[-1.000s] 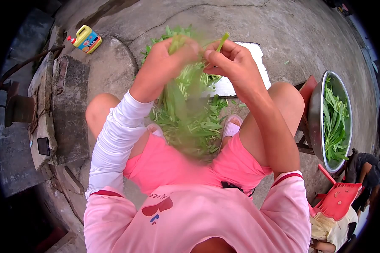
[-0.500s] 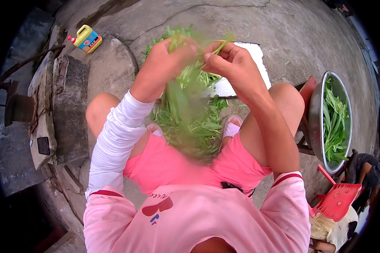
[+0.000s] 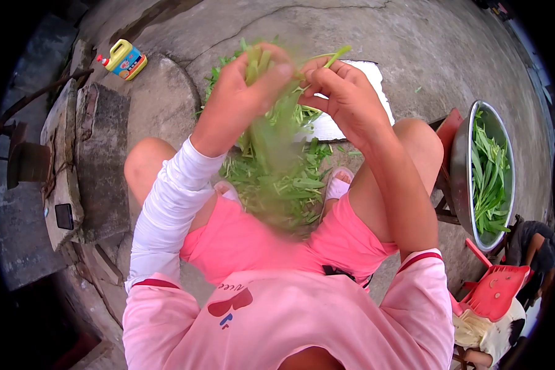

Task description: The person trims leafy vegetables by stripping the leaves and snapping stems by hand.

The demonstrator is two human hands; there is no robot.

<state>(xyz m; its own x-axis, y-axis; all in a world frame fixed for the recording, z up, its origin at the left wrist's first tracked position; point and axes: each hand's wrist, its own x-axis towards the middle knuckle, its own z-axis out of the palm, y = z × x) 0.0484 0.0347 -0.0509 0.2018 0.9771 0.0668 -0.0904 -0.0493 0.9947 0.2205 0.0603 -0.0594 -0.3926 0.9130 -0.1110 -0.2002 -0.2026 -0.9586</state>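
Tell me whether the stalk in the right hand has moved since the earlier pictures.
Yes. The stalk has shifted rightward at its tip, closer to the upper right corner of the white board.

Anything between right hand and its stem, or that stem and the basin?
Nothing visible at the stem: the right hand holds it. Toward the basin, the right knee lies on the straight line in this view; whether it blocks, can't tell.

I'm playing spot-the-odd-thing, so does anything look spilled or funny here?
Yes, a bit. Green leaf pieces lie scattered on the ground, off the white board, which looks messy. Also, a white sleeve covers the left forearm, but the right forearm is bare, so they don't match.
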